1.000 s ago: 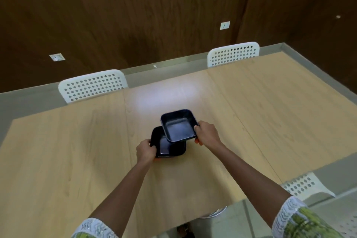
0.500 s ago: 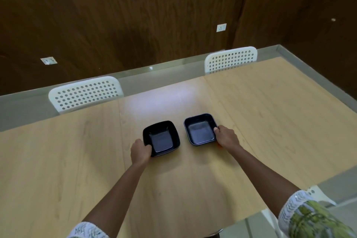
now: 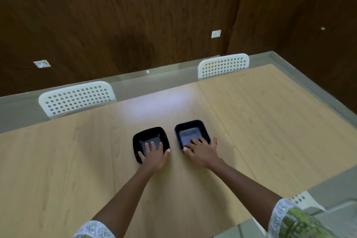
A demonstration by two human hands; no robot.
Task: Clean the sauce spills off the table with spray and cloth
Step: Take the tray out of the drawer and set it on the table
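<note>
The person stands at the near edge of the table (image 3: 270,121) with both arms stretched out; the sleeves are white and green; the left hand (image 3: 154,157) lies flat with its fingers spread wide, reaching over the near rim into the left dish (image 3: 149,137); the right hand (image 3: 201,150) does the same over the near corner of the right dish (image 3: 191,131); neither hand is closed around anything, so both rest loose on the dishes; the two dishes are black, square and shallow, sitting side by side with a small gap between them, and both look empty; I think they are hard and smooth, maybe plastic or glazed, fairly light, a bit slippery, and best picked up by pinching a rim; the things this job needs, the spray and the cloth, are nowhere that I can see, so I cannot say where they are or how far from the hands; a cloth would be soft and easy to bunch up, and a spray bottle would be held round its neck with a finger on the trigger, but that is only my guess; I see no sauce on the pale wood either; past the dishes the wood shines where light hits it; behind the table stand two white chairs (image 3: 77,98) with holes in their backs; then comes the dark brown wall (image 3: 135,25).
</note>
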